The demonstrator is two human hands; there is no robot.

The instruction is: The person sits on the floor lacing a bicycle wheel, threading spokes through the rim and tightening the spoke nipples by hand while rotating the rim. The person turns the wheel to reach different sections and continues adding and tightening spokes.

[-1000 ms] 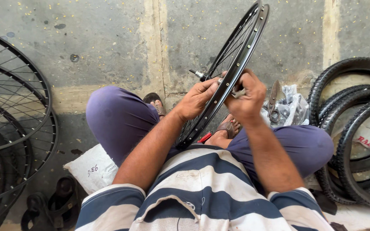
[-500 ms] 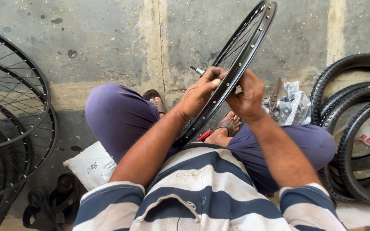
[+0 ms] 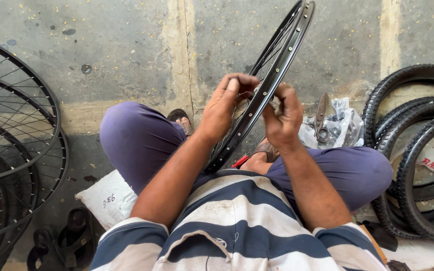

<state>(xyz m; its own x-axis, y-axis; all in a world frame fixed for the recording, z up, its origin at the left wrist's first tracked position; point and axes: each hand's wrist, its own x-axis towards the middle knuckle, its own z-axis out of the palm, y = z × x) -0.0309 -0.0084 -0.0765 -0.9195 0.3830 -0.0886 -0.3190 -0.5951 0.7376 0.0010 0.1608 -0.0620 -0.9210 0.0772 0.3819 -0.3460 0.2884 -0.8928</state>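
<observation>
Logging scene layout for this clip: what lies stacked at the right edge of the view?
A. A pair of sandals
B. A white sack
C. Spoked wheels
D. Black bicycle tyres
D: black knobby bicycle tyres lie stacked at the right, while the spoked wheels lie at the left.

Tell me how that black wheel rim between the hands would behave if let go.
The black rim stands on edge between the left hand and right hand, so it would likely tip or roll. It looks stiff, and, being thin and hollow-looking, probably light for its size.
</observation>
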